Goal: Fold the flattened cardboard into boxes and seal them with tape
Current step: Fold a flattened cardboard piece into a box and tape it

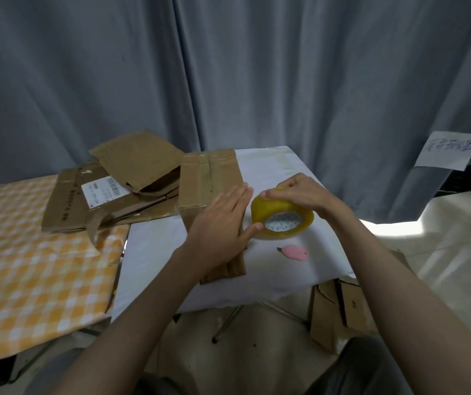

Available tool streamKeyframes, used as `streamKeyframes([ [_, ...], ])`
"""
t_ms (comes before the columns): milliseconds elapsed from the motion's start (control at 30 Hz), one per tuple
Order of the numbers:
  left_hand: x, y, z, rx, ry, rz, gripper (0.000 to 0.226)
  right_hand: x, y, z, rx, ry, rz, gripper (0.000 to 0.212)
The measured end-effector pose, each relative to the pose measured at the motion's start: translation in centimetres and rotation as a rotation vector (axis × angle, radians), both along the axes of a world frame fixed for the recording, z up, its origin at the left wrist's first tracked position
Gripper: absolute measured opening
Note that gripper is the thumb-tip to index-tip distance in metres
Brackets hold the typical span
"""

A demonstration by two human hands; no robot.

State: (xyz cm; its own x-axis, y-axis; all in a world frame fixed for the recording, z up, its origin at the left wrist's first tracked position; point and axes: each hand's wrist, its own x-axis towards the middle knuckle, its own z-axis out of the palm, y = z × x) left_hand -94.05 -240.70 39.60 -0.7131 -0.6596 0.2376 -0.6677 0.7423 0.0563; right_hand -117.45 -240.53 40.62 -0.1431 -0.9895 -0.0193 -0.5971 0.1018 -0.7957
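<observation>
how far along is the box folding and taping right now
Partly done. One brown cardboard box stands folded on the white table, with tape strips across its top. In hand: the left hand lies flat on that box while the right hand grips the yellow tape roll beside it. Left: the pile of flattened cardboard behind still needs folding and sealing.

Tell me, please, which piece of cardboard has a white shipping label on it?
The flat cardboard sheet lying at the left of the pile on the checked cloth carries the label; the others show only bare brown card.
</observation>
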Motion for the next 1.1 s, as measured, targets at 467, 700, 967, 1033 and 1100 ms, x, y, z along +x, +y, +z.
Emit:
streamKeyframes([
  [467, -0.2, -0.3, 0.8, 0.097, 0.039, -0.015, 0.069, 1.1, -0.6, -2.7, 0.069, -0.199, 0.009, 0.052],
  [700, -0.9, -1.4, 3.6, 0.032, 0.022, -0.087, 0.054, -1.3, 4.7, -9.0, -0.262, 0.047, -0.426, 0.017],
  [967, -6.0, -6.8, 7.6, -0.006, -0.177, -0.185, 0.034, 0.1, 7.8, -12.0, -0.092, 0.322, -0.134, 0.023],
  [1033, -6.7, -7.7, 7.8, 0.059, -0.205, -0.199, 0.031, 0.1, 8.0, -11.5, -0.136, 0.306, -0.226, 0.025],
  [1100, -7.0, -8.3, 7.7, 0.11, -0.202, -0.205, 0.032, 0.0, 8.5, -10.6, -0.192, 0.268, -0.35, 0.028],
])
